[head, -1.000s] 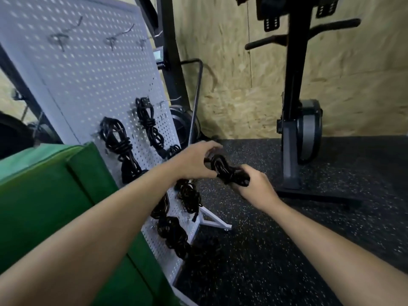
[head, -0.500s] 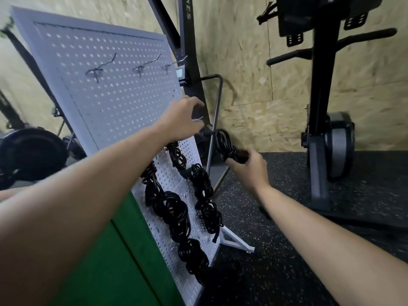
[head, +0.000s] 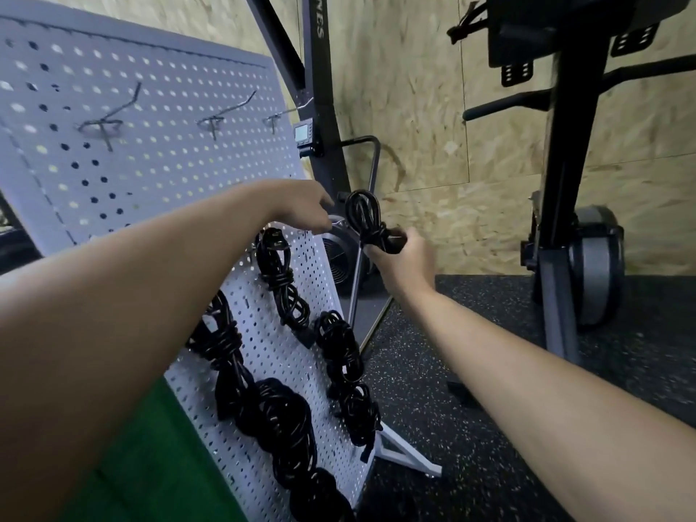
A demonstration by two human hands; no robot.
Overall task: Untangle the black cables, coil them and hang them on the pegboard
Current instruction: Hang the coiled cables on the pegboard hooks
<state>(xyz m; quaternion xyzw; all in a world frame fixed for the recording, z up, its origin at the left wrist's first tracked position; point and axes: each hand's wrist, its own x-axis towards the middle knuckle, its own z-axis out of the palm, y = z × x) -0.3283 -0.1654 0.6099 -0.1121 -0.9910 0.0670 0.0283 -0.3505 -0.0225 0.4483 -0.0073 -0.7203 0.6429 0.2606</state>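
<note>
We record one coiled black cable (head: pixel 364 216) at centre frame, upright, its lower end gripped in the curled fingers of the right hand (head: pixel 405 258), just right of the pegboard (head: pixel 150 175) edge. The left hand (head: pixel 301 209) reaches to a hook (head: pixel 336 224) at that edge; we cannot tell whether it pinches it. Hung cables (head: pixel 280 280) occupy the board's lower half, above the speckled floor (head: pixel 452 408).

Both bare forearms stretched forward toward the pegboard (head: pixel 169 163). The left hand (head: pixel 301 211) hung palm-down at the pegboard's right edge, its fingers reaching just past it; whether they pinched anything could not be made out. The right hand (head: pixel 405 258), just right of that edge, gripped a coiled black cable (head: pixel 363 220), loop upward.
</note>
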